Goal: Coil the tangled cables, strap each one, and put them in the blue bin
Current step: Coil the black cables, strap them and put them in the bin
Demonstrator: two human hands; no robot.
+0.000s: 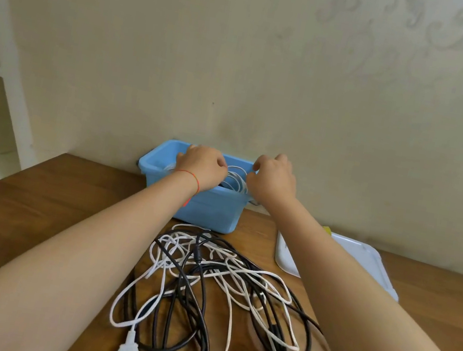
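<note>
Both hands reach into the blue bin (206,208), left hand (200,167) and right hand (272,179) each with a curled grip on the coiled white cable (236,177)

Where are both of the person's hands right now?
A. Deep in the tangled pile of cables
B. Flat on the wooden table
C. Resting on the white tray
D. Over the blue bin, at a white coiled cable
D: the left hand and right hand are over the blue bin, at the white coiled cable inside it.

Cables (213,289) before bin (212,209)
</note>
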